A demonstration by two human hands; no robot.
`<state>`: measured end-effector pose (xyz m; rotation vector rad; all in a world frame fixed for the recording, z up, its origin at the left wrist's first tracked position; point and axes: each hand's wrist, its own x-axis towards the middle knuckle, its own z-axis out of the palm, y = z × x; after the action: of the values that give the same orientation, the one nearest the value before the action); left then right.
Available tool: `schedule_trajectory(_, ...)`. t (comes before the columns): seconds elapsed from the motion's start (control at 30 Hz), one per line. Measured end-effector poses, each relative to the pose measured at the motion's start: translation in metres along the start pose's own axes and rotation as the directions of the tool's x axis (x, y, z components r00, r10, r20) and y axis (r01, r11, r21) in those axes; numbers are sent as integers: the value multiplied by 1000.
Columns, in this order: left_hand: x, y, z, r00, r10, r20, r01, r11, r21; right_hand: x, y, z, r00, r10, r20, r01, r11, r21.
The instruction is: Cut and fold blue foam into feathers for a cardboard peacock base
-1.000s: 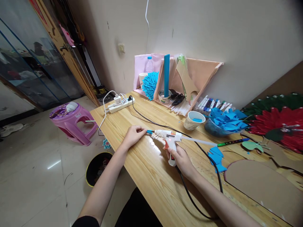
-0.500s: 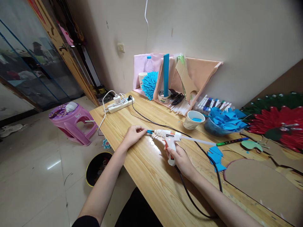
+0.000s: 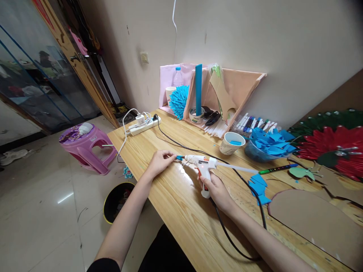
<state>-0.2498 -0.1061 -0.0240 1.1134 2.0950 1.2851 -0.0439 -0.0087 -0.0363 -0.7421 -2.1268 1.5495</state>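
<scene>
My right hand [image 3: 217, 190] is wrapped around the handle of a white glue gun [image 3: 202, 163], with a long clear glue stick [image 3: 238, 167] sticking out of its back. Between the thumb and fingers of my left hand [image 3: 160, 163] is a small blue foam piece [image 3: 179, 157], pinched at one end. The glue gun's nozzle points left and meets or nearly meets that piece; I cannot tell whether they touch. Right of the gun lie several blue cut pieces [image 3: 258, 187] on the wooden table [image 3: 170, 204].
A paper cup [image 3: 230, 147], a bowl of blue pieces [image 3: 266, 151] and a green marker [image 3: 278, 169] stand or lie at the right. The gun's black cord [image 3: 185, 146] runs to a power strip [image 3: 144, 127]. Brown cardboard [image 3: 309, 223] covers the right side. A pink stool [image 3: 87, 149] and a bin [image 3: 109, 206] are on the floor.
Hardly anything differs. Both hands, the glue gun and the blue foam piece hold their places; the camera view has shifted very slightly.
</scene>
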Motion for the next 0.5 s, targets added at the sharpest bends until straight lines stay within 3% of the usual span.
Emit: schedule_trajectory(0.5,2,2,-1,998,-11,-64,12,1000,10,2,-4,1,1000,-9,-6,9,1000,4)
